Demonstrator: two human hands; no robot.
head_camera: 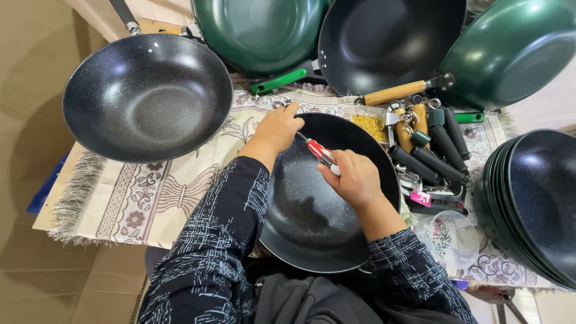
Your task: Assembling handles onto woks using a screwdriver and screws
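Seen from the head camera, the right hand (355, 178) is closed around the red handle of a screwdriver (319, 153), whose tip runs up and to the left toward the far rim of the black speckled wok (312, 216) lying directly beneath both hands. The left hand (277, 127) curls its fingers over that far rim, gripping it just beside the screwdriver's tip, so the 2 hands meet at the wok's edge. The wok sits on a patterned cloth (150, 198) spread on the bench, with its near side overhanging toward the person's lap. It looks like stiff, fairly heavy metal with a smooth coated inside that would likely be slippery, so the rim is the best place to take hold of it; the screwdriver is light and rigid, best held by its ribbed handle. Beyond the right hand lies a heap of black and wooden handles (429, 141) next to a small tub of yellow bits (369, 125), and a clear cup of small screws (447, 239) stands just to its right. Left of the left hand rests 1 more black wok (147, 96), and a stack of dark pans (534, 204) sits well to the right
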